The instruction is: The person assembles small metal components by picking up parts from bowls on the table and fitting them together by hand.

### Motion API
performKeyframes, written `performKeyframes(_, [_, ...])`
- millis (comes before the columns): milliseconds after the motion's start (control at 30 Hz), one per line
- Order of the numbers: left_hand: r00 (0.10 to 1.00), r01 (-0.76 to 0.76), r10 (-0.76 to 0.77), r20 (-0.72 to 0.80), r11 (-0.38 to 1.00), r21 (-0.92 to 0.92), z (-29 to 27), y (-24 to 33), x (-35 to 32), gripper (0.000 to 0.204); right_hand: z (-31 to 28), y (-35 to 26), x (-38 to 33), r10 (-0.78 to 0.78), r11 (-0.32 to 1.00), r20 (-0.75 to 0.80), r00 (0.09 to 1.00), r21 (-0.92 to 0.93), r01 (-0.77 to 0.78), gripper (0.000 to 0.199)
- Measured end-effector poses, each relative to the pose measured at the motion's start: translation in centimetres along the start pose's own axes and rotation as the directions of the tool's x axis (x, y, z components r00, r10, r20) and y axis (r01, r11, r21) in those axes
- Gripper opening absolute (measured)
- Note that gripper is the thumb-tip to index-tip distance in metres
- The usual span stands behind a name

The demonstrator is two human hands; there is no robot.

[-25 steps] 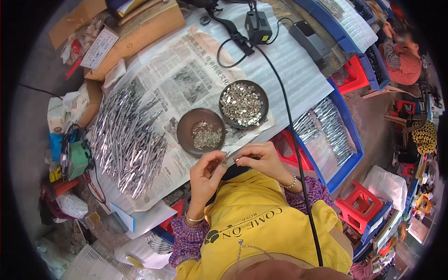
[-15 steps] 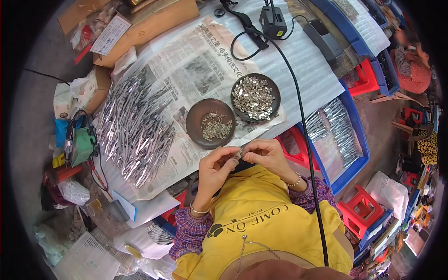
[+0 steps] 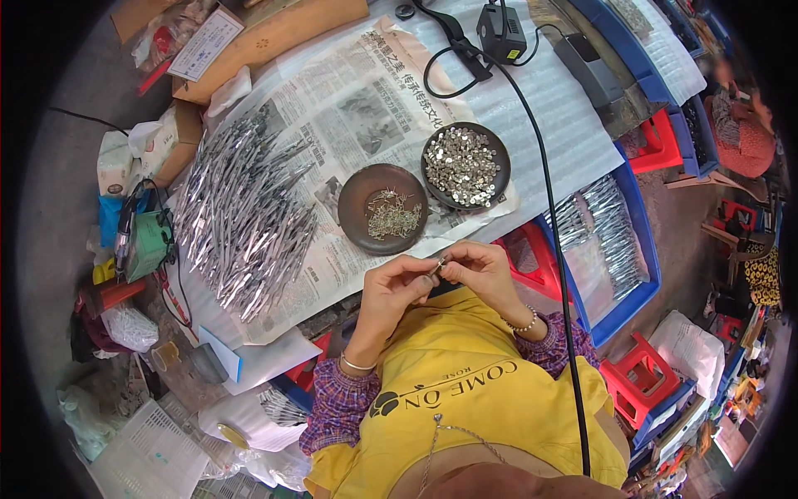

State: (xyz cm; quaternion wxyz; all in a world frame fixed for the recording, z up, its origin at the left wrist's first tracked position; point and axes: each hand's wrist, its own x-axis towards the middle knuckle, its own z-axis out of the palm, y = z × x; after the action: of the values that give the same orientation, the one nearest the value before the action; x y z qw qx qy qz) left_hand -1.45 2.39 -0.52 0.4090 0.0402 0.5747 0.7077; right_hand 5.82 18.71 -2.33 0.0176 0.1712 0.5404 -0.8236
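My left hand [image 3: 389,293] and my right hand [image 3: 478,273] meet just off the table's near edge, fingertips pinched together. Between them sits a small metal piece [image 3: 440,264], mostly covered by the fingers, so its exact kind does not show. Beyond the hands lies a brown round dish [image 3: 353,200] with a heap of thin pin-like metal bits [image 3: 394,216]. Beside it to the right, a dark round dish [image 3: 504,154] is full of small shiny silver discs [image 3: 462,166]. Left of the dishes, long thin silver metal strips [image 3: 241,216] are piled on newspaper [image 3: 362,116].
A black cable [image 3: 544,191] hangs down past my right arm from a black box [image 3: 501,35]. On the right are a blue tray [image 3: 611,320] of silver strips and red stools [image 3: 640,378]. Cardboard boxes [image 3: 274,41] line the far left. Another person [image 3: 738,137] sits at far right.
The view has shifted slightly, so the table things appear a little right and up. Both hands stay together on the small metal piece, with the fingers slightly re-placed.
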Motion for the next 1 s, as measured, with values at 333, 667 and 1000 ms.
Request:
performKeyframes(333, [0.995,-0.015,0.010,-0.096,0.999,-0.046,1.0,-0.3,-0.6,0.019,0.6,0.1,-0.1,-0.015,1.000,-0.071,0.997,-0.010,0.015,0.013])
performKeyframes(667, [0.961,-0.215,0.244,-0.129,0.956,0.201,1.0,-0.9,-0.7,0.023,0.5,0.3,-0.2,0.113,0.993,-0.087,0.990,0.040,-0.110,0.014])
performKeyframes(1000, [0.958,-0.233,0.259,-0.122,0.953,0.196,1.2,-0.8,-0.4,0.023,0.4,0.3,0.0,-0.139,0.949,0.008,0.990,-0.284,0.135,0.014])
